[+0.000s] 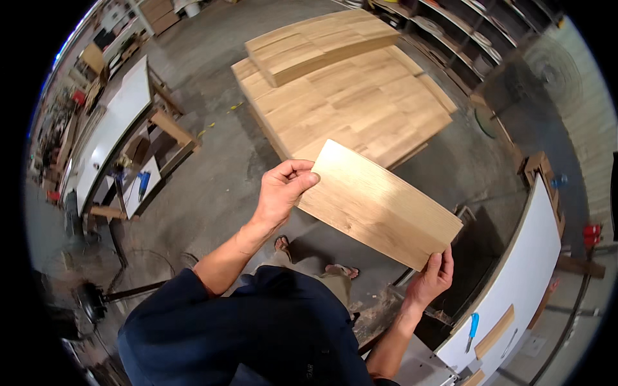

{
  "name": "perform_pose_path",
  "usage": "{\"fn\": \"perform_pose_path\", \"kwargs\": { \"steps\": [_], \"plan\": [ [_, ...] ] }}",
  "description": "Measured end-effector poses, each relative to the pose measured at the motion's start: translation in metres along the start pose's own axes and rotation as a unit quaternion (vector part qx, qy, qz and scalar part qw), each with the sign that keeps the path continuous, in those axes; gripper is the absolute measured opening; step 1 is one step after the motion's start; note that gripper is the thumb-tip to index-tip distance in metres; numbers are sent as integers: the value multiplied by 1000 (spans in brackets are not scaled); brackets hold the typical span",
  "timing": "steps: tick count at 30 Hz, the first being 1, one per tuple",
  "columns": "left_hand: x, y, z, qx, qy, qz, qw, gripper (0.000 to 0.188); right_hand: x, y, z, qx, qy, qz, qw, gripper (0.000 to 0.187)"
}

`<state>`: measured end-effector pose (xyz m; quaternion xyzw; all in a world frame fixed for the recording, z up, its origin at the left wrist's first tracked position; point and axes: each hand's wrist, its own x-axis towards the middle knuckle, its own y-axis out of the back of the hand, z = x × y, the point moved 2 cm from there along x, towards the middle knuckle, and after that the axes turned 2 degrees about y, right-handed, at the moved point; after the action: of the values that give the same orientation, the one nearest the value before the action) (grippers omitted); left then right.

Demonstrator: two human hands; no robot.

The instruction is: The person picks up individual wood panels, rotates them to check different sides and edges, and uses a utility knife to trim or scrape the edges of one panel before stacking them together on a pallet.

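Note:
A light wood-grain plank (376, 209) is held up in front of me, tilted down toward the right. My left hand (283, 188) grips its upper left end, thumb on the top face and fingers curled behind. At the lower right corner, my right hand (432, 278) pinches the plank with the thumb near its edge; part of those fingers is hidden behind it. Beyond the plank lies a wide stack of similar wood planks (347, 96), with another layer of planks (322, 40) piled on its far part.
To the right, a white-topped table (515, 257) carries a blue utility knife (473, 329) and a narrow wood strip (496, 331). A white workbench (122, 109) stands at left, a blue power drill (143, 183) on its lower shelf. A black fan (90, 299) is lower left. Shelving (457, 38) lines the back.

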<state>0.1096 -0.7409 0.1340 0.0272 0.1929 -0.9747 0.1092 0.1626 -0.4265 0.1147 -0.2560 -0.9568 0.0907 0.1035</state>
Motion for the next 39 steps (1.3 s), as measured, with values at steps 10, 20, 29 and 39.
{"fn": "perform_pose_path", "kwargs": {
  "steps": [10,20,29,39],
  "plan": [
    [-42,200,52,4,-15,152,988,29,-48,-194,34,-5,-30,-198,980,31],
    [-57,316,58,-7,-50,299,953,28,-76,-338,70,-17,-30,-357,933,32],
    [40,372,76,10,-64,320,945,23,-43,-448,135,74,-42,-364,927,31],
    [209,420,51,-130,62,226,963,10,31,-537,218,231,-360,-308,850,62]
  ]
}}
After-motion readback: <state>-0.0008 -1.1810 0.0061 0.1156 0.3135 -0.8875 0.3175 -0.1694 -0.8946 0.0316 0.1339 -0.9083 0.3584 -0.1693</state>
